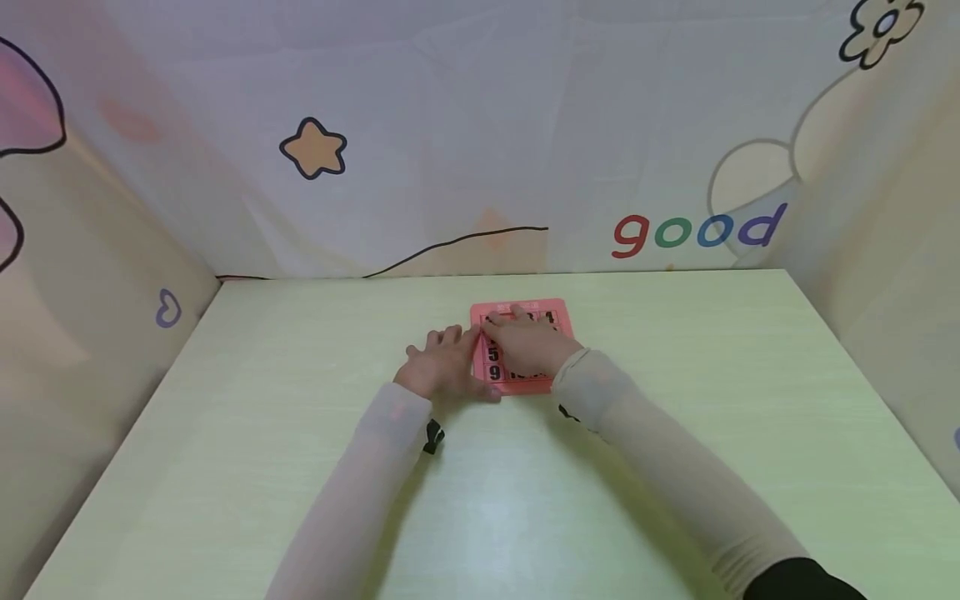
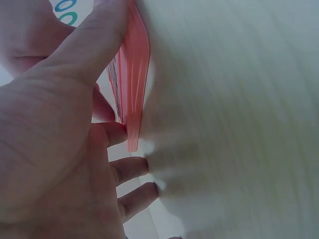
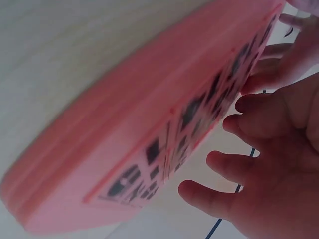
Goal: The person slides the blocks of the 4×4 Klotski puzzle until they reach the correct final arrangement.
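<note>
A pink number slide puzzle [image 1: 561, 317] with black numbers on its tiles lies on the table in front of me. At its left side my left hand [image 1: 444, 364] holds it, thumb by the near left corner and index finger near the far part of the left edge. The other left fingers are spread off the board, as the left wrist view also shows. Over the tiles lies my right hand [image 1: 531, 343], its fingertips at the upper left of the grid, hiding many numbers. In the right wrist view the right fingers [image 3: 209, 199] are spread beside the puzzle face [image 3: 144, 179].
The pale wood table [image 1: 300, 500] extends around the puzzle. Behind it stands a printed cloth backdrop [image 1: 450, 125] with a star and the word "good". Cloth walls rise at the left and right table edges.
</note>
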A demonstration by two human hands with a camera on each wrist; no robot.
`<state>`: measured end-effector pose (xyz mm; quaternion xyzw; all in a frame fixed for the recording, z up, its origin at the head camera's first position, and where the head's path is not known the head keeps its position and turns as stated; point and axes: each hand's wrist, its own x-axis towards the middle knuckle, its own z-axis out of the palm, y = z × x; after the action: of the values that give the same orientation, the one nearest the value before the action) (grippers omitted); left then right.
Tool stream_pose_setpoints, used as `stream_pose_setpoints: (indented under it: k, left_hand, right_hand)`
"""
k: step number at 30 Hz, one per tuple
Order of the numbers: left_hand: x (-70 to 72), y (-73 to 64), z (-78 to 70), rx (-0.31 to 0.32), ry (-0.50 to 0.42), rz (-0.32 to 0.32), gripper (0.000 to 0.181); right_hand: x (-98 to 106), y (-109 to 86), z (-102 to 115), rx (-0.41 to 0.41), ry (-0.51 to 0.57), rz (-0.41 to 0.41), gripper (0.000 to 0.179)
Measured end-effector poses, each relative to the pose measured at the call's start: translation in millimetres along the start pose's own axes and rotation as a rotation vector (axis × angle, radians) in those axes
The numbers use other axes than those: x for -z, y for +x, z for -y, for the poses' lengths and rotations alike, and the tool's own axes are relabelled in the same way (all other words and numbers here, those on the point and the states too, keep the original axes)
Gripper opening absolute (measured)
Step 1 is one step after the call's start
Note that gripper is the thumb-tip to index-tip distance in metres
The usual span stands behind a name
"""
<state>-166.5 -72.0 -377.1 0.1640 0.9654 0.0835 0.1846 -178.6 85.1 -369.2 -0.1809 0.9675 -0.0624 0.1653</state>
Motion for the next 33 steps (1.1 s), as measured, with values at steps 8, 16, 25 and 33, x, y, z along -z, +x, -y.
stream_pose_setpoints:
  k: [8, 16, 25, 33]
  left_hand:
    - [1.7, -0.7, -1.3, 0.0, 0.012, -0.016, 0.11]
    - [1.6, 0.3, -0.5, 0.004, 0.002, -0.012, 0.11]
    - [0.6, -0.5, -0.2, 0.004, -0.03, 0.016, 0.112]
    - [1.8, 0.6, -0.7, -0.006, -0.029, 0.021, 0.11]
  right_hand:
    - [-2, -0.2, -10, -0.038, -0.012, 0.004, 0.056]
    - [2, -10.1, -27, -0.074, 0.0, -0.001, 0.056]
    - [-3, -19.0, -13, 0.059, -0.025, 0.014, 0.053]
    - [-8, -19.6, -3, 0.066, -0.091, -0.004, 0.054]
